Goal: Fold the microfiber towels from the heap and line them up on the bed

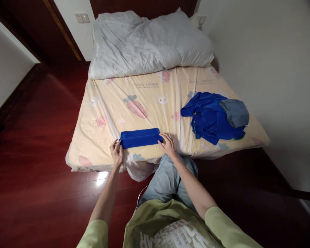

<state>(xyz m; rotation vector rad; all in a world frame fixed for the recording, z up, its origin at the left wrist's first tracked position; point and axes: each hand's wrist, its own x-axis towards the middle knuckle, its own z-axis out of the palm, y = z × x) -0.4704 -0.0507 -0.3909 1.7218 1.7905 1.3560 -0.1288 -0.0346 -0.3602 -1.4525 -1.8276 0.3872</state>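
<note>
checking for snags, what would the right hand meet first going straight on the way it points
The folded blue cloth, it seems: the right hand, at the cloth's right end, points across it, though exact depth is unclear.

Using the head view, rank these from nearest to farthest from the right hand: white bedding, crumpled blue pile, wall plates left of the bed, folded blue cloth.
From the right hand:
1. Folded blue cloth: touching, extending leftward.
2. Crumpled blue pile: to the right.
3. White bedding: ahead, at the bed's far end.
4. Wall plates: far left, beyond the bedding.
</note>
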